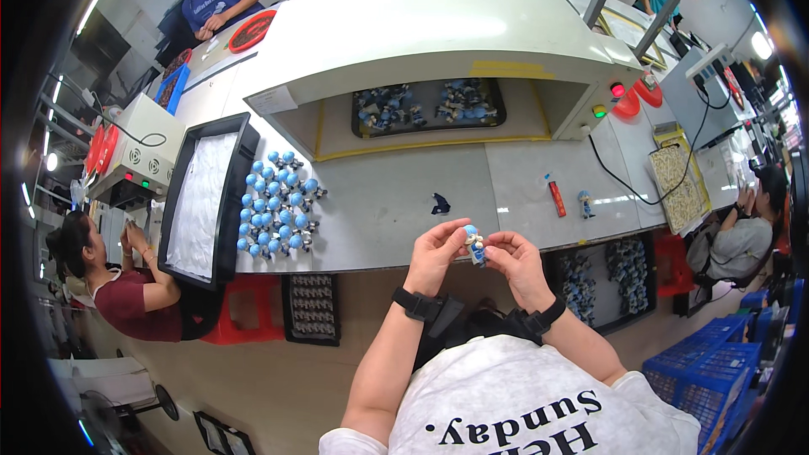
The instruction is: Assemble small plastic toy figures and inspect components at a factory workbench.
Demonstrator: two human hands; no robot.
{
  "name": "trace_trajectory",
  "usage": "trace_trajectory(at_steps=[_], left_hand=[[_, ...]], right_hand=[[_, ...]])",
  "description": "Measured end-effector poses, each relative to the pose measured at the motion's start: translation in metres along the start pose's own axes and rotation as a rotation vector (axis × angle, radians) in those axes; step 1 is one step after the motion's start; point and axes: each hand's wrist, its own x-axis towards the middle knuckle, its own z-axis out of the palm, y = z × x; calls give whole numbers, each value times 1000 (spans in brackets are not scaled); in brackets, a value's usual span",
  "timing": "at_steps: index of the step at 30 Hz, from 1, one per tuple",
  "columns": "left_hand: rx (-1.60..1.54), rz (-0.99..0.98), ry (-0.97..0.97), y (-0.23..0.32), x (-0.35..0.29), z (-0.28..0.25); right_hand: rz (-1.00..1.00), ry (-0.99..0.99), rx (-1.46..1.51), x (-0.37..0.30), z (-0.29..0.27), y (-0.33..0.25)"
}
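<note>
A small figurine (475,246) with a blue top and white and blue body is held up between both hands, just off the table's front edge. My left hand (437,254) pinches it by the upper side, and my right hand (516,264) grips it lower down. On the table beyond lies a small dark piece (440,203). To the right are a red tube-shaped object (556,197) and a single standing figurine (586,204). Many blue-topped figurines (276,202) stand grouped at the left.
A black tray with white lining (202,202) sits left of the group. Ahead, a white tunnel machine (438,21) holds a tray of figurines (425,128). Below the table are trays of parts (628,320), red stools (244,310) and blue crates (704,371). Several people work around.
</note>
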Motion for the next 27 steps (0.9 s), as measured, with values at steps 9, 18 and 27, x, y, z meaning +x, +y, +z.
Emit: trace_trajectory(at_steps=[9,18,27], left_hand=[[-35,14,89,7,-6,-4],[-111,43,110,16,-9,-2],[-174,68,141,22,-12,-2]], right_hand=[[-507,495,-274,73,-83,22],[-405,584,-877,119,-102,3],[-435,478,-886,117,-101,6]])
